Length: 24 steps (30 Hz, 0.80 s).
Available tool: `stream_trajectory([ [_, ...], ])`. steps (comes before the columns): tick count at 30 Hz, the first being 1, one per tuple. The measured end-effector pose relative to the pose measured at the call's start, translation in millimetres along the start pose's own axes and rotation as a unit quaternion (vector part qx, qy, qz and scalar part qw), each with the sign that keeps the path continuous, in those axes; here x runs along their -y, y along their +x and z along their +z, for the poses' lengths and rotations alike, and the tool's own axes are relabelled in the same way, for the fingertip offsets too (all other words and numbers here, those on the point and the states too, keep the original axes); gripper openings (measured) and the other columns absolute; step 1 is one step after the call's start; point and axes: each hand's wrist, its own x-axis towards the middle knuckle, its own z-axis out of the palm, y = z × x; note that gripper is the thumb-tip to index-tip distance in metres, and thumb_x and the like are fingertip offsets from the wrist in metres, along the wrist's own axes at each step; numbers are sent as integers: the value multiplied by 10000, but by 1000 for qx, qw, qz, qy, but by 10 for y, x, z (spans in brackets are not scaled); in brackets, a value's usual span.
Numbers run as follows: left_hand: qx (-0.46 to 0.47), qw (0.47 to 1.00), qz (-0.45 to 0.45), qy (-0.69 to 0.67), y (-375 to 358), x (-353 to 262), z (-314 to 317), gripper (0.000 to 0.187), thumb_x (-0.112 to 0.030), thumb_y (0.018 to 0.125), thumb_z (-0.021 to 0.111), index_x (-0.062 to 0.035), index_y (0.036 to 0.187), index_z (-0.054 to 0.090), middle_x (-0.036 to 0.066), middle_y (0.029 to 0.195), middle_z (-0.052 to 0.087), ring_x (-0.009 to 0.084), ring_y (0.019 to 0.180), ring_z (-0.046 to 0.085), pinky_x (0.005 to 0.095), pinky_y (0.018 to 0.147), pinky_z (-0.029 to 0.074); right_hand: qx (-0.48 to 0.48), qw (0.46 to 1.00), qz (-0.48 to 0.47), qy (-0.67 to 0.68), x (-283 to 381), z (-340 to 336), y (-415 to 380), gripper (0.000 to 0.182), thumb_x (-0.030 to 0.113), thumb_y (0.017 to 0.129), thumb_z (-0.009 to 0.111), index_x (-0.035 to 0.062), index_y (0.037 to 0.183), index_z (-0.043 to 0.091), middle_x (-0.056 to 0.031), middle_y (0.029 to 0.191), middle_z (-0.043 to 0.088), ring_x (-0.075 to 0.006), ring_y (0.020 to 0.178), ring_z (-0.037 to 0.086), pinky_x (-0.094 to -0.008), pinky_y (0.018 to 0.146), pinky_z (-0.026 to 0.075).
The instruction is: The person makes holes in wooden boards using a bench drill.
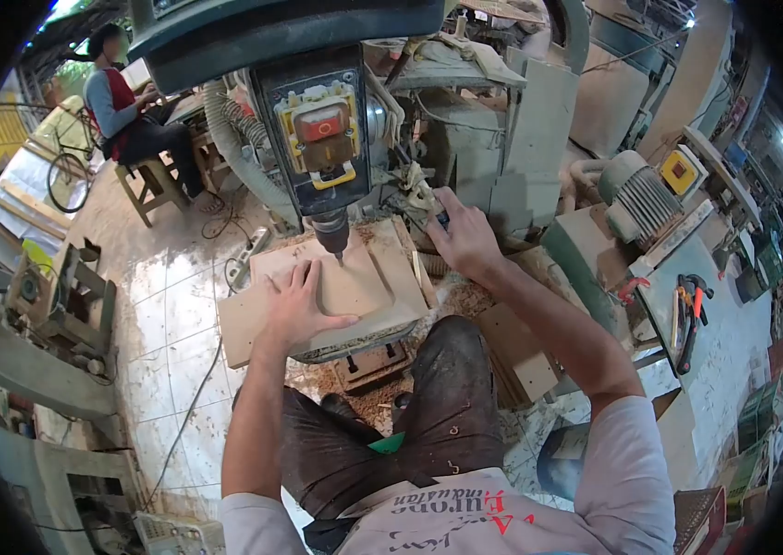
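Observation:
My left hand [296,305] lies with fingers spread on a flat wooden board [242,324] on the drill press table. Beside its fingertips, the drill chuck [331,229] points down, its bit at or just above the wood. My right hand [465,236] is closed round a handle at the right side of the press, the handle mostly hidden by the fingers and a wrapped cloth [417,190]. Above the chuck is the press's switch box [322,129] with a red button.
Sawdust [378,400] lies below the press table. On the right are a motor [641,199] and pliers and other hand tools [690,314] on a bench. A seated person [123,111] works at the back left. A cable [190,416] crosses the tiled floor.

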Motion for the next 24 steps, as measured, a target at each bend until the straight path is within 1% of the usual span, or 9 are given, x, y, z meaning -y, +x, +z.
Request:
stream_trajectory([
  [3, 2, 1000, 3, -2, -15, -21, -22, 1315, -839, 533, 628, 28, 1454, 268, 188, 1465, 332, 363, 1386, 278, 700, 1081, 90, 52, 996, 76, 5, 235, -271, 21, 381, 189, 851, 569, 4, 1165, 457, -275, 695, 592, -483, 675, 573, -545, 644, 457],
  [5, 2, 1000, 6, -7, -28, -29, -40, 1316, -839, 534, 627, 31, 1453, 268, 190, 1464, 332, 360, 1387, 277, 699, 1082, 90, 60, 998, 18, -19, 442, -609, 32, 340, 191, 886, 578, 6, 1158, 494, -231, 744, 627, -376, 635, 627, -475, 612, 487],
  [7, 5, 1000, 1, -9, -24, -29, -36, 1316, -836, 536, 628, 31, 1456, 265, 191, 1462, 334, 353, 1393, 267, 693, 1086, 88, 45, 986, 51, 154, 634, -963, 101, 259, 198, 923, 578, -8, 1080, 566, -134, 796, 656, -202, 624, 637, -374, 569, 509],
  [9, 6, 1000, 3, -12, -22, -37, -36, 1316, -835, 538, 627, 31, 1458, 261, 190, 1464, 330, 345, 1398, 261, 687, 1091, 84, 54, 958, 140, 244, 866, -1367, 292, 234, 205, 949, 562, -18, 998, 614, -66, 826, 650, -109, 666, 611, -289, 555, 517],
  [13, 16, 1000, -2, -5, -30, -50, -61, 1312, -831, 548, 624, 29, 1464, 248, 182, 1471, 320, 318, 1407, 250, 673, 1104, 71, -150, 948, 7, 281, 963, -1487, 880, 236, 234, 941, 588, 0, 924, 609, -64, 841, 632, -107, 647, 619, -224, 520, 492],
  [15, 14, 1000, -2, -4, -39, -66, -77, 1309, -829, 552, 623, 29, 1465, 243, 179, 1475, 315, 312, 1409, 248, 669, 1107, 69, -260, 939, -24, 225, 815, -1357, 1334, 193, 197, 952, 556, 10, 963, 604, -79, 899, 643, -141, 732, 639, -251, 614, 517],
  [17, 11, 1000, -2, -2, -48, -69, -83, 1307, -827, 556, 622, 28, 1467, 238, 175, 1479, 310, 306, 1411, 245, 665, 1110, 67, -346, 910, -133, 186, 894, -1275, 1705, 237, 200, 903, 535, -32, 909, 580, -113, 747, 625, -173, 650, 634, -312, 547, 495],
  [19, 18, 1000, -2, 0, -41, -62, -77, 1307, -825, 559, 621, 29, 1469, 231, 172, 1484, 307, 308, 1410, 248, 661, 1113, 66, -403, 858, -303, -101, 358, -1079, 2248, 157, 103, 917, 558, 18, 1044, 593, -97, 974, 647, -179, 852, 639, -288, 712, 523],
  [24, 14, 1000, -2, -8, -41, -61, -69, 1312, -827, 555, 621, 29, 1469, 228, 177, 1485, 304, 310, 1408, 253, 659, 1114, 63, -371, 905, -204, -39, 393, -709, 2545, 227, 184, 902, 583, 2, 1037, 595, -116, 960, 651, -187, 858, 636, -299, 723, 513],
])
